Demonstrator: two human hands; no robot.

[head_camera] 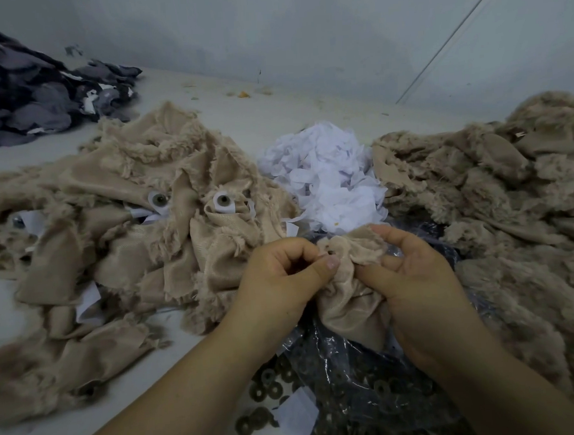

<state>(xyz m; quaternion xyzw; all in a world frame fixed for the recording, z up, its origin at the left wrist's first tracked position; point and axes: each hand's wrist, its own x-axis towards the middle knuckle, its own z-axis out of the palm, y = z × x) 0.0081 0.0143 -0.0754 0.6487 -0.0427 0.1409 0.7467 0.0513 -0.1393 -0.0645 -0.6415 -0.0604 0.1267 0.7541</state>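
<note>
1. Plush piece [350,280], head view: the beige scrap is held up off the counter [239,119], low in the middle of the frame, directly over a clear bag of washers [355,374]. Holding it there probably keeps the next washer within easy reach.
2. Both hands bunch it from opposite sides. The left hand [276,278] has its fingers curled in, with the thumb pressed onto the cloth. The right hand [417,276] pinches the top fold between thumb and fingers [394,236]. This grip looks meant to steady one small spot for fitting work.
3. A tiny dark speck sits at the pinch point, and I cannot tell what it is.
4. The piece shows its smooth woven backing lower down and fuzzy pile along the upper edge, and it is crumpled rather than flat.
5. The left pile [126,193] of similar pieces carries plastic eyes [223,201], so it is likely the finished lot. The right pile [512,186] shows none and is likely waiting.
6. A heap of white paper scraps [326,174] lies between the piles, just behind the hands.
7. A dark grey fabric heap [19,92] sits well apart at the far left.
</note>
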